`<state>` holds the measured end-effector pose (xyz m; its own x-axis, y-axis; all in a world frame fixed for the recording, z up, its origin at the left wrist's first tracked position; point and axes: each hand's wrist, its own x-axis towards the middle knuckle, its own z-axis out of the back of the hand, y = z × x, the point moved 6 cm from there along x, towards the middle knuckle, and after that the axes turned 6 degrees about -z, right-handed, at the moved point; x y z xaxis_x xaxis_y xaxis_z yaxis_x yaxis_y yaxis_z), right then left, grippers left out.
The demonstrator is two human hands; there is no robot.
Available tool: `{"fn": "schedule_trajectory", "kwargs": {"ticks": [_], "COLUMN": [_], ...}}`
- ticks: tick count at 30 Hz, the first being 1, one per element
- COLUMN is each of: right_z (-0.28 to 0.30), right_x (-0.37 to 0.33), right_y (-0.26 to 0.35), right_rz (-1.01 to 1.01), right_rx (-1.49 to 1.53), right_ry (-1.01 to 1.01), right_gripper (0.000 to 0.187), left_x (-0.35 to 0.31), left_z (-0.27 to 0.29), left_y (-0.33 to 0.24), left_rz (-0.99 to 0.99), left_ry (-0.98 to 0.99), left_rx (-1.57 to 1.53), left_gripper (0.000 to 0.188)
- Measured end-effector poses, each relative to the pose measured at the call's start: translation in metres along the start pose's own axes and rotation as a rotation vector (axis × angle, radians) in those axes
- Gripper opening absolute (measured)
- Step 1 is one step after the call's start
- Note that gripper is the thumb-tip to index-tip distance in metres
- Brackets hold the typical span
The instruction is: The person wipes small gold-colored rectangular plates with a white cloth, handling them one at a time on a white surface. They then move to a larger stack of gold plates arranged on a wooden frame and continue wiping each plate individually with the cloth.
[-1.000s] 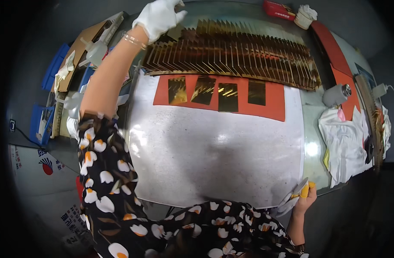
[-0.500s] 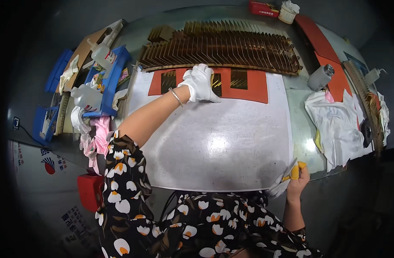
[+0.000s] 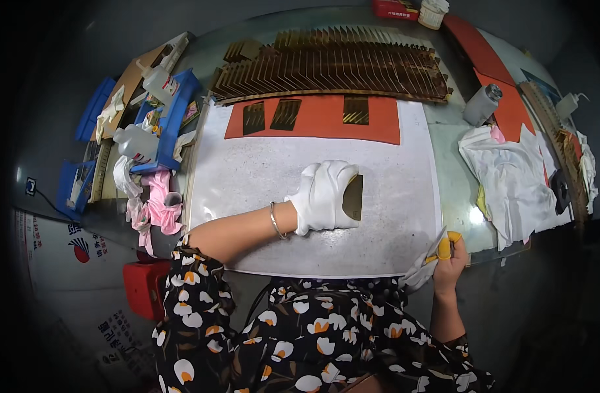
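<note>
My left hand (image 3: 325,196), in a white glove, grips a thin dark rectangular metal plate (image 3: 354,200) above the middle of the white sheet (image 3: 260,170). The plate's left side is hidden by the fingers. At the sheet's front right corner my right hand (image 3: 449,259), with yellow covers on some fingers, is closed around a slim pointed tool (image 3: 437,242), possibly a blade. A bunched white cloth (image 3: 418,274) hangs beside that hand. On the red mat (image 3: 319,124) lie three more metal plates, one of them a shiny plate (image 3: 356,110) toward the right.
Behind the mat stands a long rack (image 3: 332,75) of upright plates. A blue bin (image 3: 175,131) with squeeze bottles is on the left, with pink gloves (image 3: 161,203) below it. At the right are a grey bottle (image 3: 483,105) and a white cloth (image 3: 503,177).
My left hand has come back from the red mat toward me, bringing one metal plate with it. My right hand stays nearly in place, still closed on the pointed tool.
</note>
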<state>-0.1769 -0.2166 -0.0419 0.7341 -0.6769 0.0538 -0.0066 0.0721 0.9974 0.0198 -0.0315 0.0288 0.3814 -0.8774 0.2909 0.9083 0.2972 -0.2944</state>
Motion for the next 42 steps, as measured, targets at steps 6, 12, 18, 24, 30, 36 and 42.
{"fn": "schedule_trajectory", "kwargs": {"ticks": [6, 12, 18, 24, 30, 36, 42], "right_z": [0.000, 0.000, 0.005, 0.003, 0.008, 0.013, 0.007], "right_x": [0.004, 0.003, 0.002, 0.000, 0.001, 0.004, 0.003], "right_y": [0.001, -0.002, -0.002, -0.008, 0.006, -0.001, -0.008], "right_rz": [-0.045, -0.031, 0.041, 0.020, 0.034, 0.074, -0.025], "right_rx": [0.042, 0.108, 0.181, 0.274, 0.281, 0.191, 0.223], "right_ry": [0.028, 0.045, 0.079, 0.173, 0.194, 0.164, 0.168], "right_gripper": [0.013, 0.011, 0.012, 0.011, 0.012, 0.012, 0.013], "left_x": [0.051, 0.104, 0.128, 0.121, 0.080, 0.044, -0.003], "left_z": [0.006, -0.016, -0.038, -0.084, -0.037, -0.053, -0.059], "left_y": [0.062, 0.095, 0.092, 0.190, 0.130, 0.062, 0.009], "left_rz": [0.383, 0.879, 0.798, 0.704, 1.089, 0.828, 0.896], "left_ry": [-0.138, 0.196, 0.374, 0.492, 0.205, -0.054, 0.220], "left_rx": [0.108, 0.263, 0.270, 0.162, -0.470, -0.966, -0.898], "left_gripper": [0.064, 0.065, 0.043, 0.040, 0.030, 0.023, 0.028]}}
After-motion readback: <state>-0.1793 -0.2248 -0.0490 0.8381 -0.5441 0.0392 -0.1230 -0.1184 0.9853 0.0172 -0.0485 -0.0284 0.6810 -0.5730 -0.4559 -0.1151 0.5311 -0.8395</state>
